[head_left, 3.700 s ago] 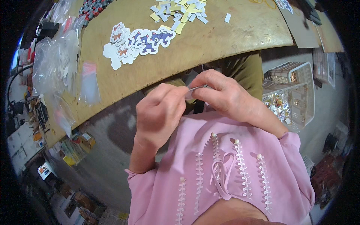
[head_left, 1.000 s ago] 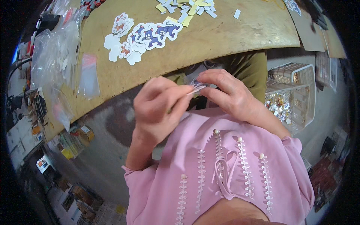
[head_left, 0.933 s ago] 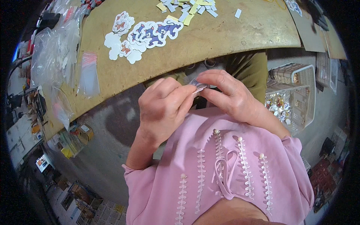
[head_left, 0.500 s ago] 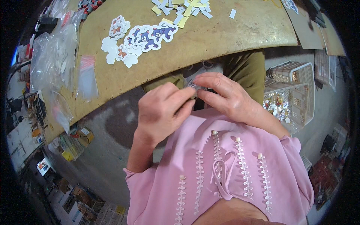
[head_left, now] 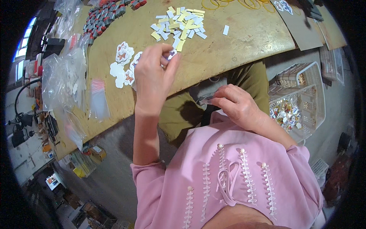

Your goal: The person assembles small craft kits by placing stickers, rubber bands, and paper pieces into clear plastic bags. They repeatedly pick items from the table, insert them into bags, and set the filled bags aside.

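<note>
My left hand (head_left: 154, 78) is over the table, its fingers and thumb closed around the edge of a cat-shaped cutout (head_left: 172, 54) with a white border. This cutout is at the right end of a row of similar pieces, mostly hidden under the hand. Beside the hand lie cutouts with an orange-brown print (head_left: 124, 53) and blank white ones (head_left: 117, 73). Low over my lap, my right hand (head_left: 235, 101) pinches a small clear plastic bag (head_left: 207, 100). What the bag contains, if anything, I cannot make out.
Small yellow and white slips (head_left: 179, 23) are heaped on the table (head_left: 244, 47). Grey-and-red parts (head_left: 103, 19) sit at the far left, near clear bags (head_left: 63, 72) and a flat bag stack (head_left: 99, 101). White plastic baskets (head_left: 318, 91) with shiny packets stand at right.
My left hand has left the bag and moved up and forward to the cutouts on the table. My right hand stays over my lap with the bag. The view has shifted slightly.
</note>
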Motion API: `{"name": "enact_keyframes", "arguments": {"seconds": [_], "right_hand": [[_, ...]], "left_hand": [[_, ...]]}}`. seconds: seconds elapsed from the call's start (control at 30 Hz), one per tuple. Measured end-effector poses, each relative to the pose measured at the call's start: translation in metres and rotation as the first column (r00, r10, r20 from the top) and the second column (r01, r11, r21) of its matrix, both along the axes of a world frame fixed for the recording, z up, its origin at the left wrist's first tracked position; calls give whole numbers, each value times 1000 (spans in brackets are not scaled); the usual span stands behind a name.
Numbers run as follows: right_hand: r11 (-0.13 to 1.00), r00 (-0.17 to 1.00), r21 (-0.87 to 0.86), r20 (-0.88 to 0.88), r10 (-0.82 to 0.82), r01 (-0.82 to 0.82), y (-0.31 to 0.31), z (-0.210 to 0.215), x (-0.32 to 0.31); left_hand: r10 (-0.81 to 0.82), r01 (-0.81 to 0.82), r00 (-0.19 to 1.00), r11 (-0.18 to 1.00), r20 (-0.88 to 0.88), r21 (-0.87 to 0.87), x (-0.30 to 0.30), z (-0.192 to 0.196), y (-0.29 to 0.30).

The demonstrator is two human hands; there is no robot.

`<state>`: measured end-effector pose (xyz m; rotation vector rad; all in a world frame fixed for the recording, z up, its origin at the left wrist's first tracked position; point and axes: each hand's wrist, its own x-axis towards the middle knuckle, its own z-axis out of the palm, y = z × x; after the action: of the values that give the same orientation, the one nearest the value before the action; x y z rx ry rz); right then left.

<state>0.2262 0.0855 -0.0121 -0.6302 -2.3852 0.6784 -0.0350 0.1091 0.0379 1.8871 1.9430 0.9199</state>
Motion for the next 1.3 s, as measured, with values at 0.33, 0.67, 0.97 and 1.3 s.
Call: {"name": "enact_keyframes", "arguments": {"seconds": [0.33,0.67,0.97,1.3], "right_hand": [[999,999,-34,-31,-23,21,3,-9,11],[999,1000,-47,-26,-12,11,7,-9,14],[999,998,-47,-65,-7,4,9,4,9],[995,993,-97,-118,-12,0,27,31,-11]], "left_hand": [[66,-52,996,979,68,-198,-2,-11,36],[151,1,800,967,581,-253,-14,-18,31],[121,-19,765,986,633,-166,-7,-12,21],[-79,170,810,980,581,-103,20,13,-25]]}}
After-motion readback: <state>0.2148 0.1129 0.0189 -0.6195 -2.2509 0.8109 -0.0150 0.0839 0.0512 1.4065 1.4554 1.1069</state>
